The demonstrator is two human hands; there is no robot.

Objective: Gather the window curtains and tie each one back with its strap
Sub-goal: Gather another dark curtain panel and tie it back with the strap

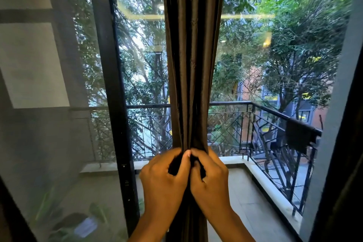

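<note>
A dark brown curtain (191, 55) hangs gathered into a narrow bundle in front of the middle of the window. My left hand (164, 179) and my right hand (210, 177) meet at the bundle's waist, fingers curled round dark fabric there. Whether that fabric is a strap or the curtain's own folds I cannot tell. The thumbs nearly touch at the centre. Below my hands the curtain drops out of view between my forearms.
A black window frame post (115, 104) stands left of the curtain. Behind the glass lie a balcony floor and a black metal railing (265, 124) with a dark cloth (298, 135) draped over it. More dark curtain edges the far right (345, 182).
</note>
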